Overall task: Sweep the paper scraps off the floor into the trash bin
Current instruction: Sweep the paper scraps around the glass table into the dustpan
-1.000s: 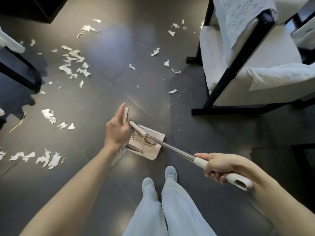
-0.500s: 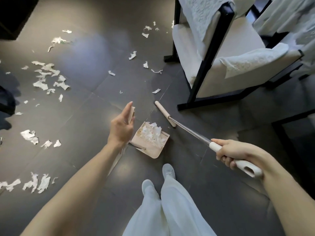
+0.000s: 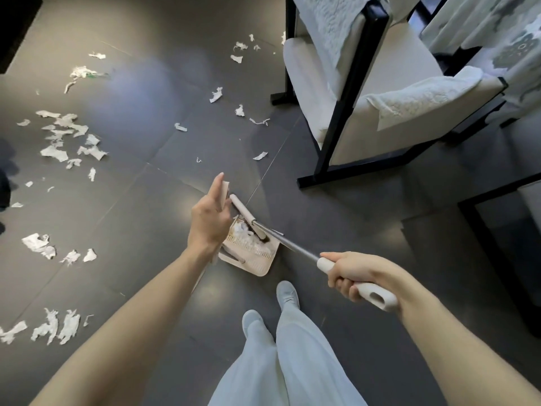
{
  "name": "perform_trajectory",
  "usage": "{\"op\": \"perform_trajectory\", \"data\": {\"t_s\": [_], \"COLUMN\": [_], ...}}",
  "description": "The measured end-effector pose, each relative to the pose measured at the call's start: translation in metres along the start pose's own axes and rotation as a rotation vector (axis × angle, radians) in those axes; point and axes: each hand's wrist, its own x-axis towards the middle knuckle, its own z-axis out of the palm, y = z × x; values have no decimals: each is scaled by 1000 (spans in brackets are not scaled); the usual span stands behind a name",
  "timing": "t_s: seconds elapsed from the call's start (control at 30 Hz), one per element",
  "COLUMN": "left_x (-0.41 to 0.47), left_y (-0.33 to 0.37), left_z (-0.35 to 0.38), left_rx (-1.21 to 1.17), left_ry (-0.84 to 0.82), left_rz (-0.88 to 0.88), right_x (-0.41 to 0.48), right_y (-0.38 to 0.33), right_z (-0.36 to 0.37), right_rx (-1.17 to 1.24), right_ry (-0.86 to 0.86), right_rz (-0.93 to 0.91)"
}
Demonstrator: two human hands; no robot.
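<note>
Right hand (image 3: 352, 273) is clamped round the white grip of the broom (image 3: 295, 249), whose silver shaft slants down and away to the left. Its beige broom head (image 3: 247, 213) sits over the mouth of the dustpan (image 3: 257, 263), dark bristles down among the crumpled scraps in the pan (image 3: 244, 231). Left hand (image 3: 209, 221) holds the top of the dustpan handle (image 3: 224, 189), one finger lying straight up along it, and the pan rests on the dark tiled floor (image 3: 152, 83) just ahead of two pale shoes (image 3: 288, 294).

Plenty of paper scraps (image 3: 55, 153) lie loose out on the tiles: a thick scatter off to the left, more clumps lower left, and a thin trail ahead towards the black-framed armchair (image 3: 389, 124) with white cushions on the right. White trousers (image 3: 292, 361) fill the bottom edge.
</note>
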Motion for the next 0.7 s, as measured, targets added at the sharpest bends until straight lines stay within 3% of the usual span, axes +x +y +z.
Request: {"op": "perform_trajectory", "data": {"t_s": [0.27,0.5,0.7], "left_x": [-25,-20,4], "left_y": [-32,-49,-54], "left_z": [-47,-61,-69], "left_rx": [47,53,6], "left_ry": [53,139,150], "left_rz": [-58,-68,-71], "right_x": [-9,25,20], "right_y": [-39,-66,-73], "right_z": [-4,53,60], "right_rx": [-280,-570,-471], "right_ry": [44,44,-77], "right_rz": [-108,-117,-9]}}
